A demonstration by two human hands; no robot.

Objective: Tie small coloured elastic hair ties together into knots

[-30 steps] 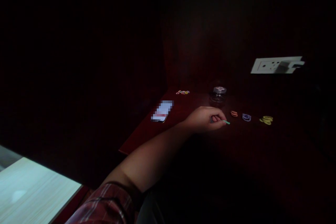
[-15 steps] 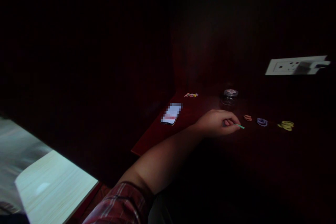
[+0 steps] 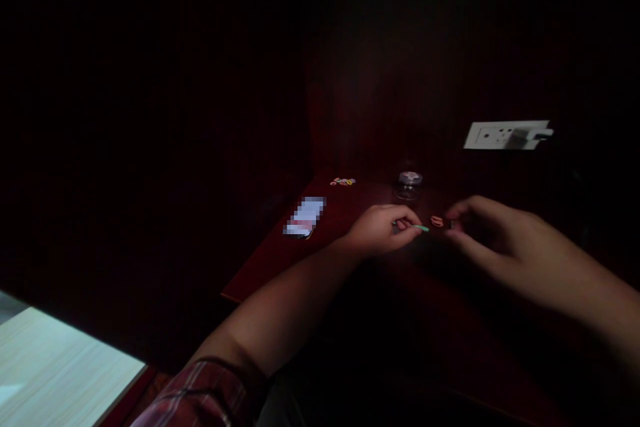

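Observation:
My left hand (image 3: 383, 230) is closed in a pinch on a green rubber band (image 3: 423, 228), whose end sticks out past the fingertips. Just right of it, a small group of orange rubber bands (image 3: 437, 221) lies on the dark red table. My right hand (image 3: 493, 237) reaches in from the right, thumb and forefinger curved and apart, close beside the orange bands. Its palm side is dark and I see nothing held there. Behind my left hand stands a clear jar (image 3: 409, 187) with a lid.
A phone (image 3: 306, 217) with a lit, blurred screen lies left on the table. Farther back is a small pile of mixed coloured bands (image 3: 343, 181). A white socket plate (image 3: 505, 135) with a plug sits on the back wall. A pale wooden surface (image 3: 65, 367) shows at lower left.
My right hand has come into view from the right, and the purple and yellow bands no longer show. My left hand still pinches the green band. The whole view has shifted.

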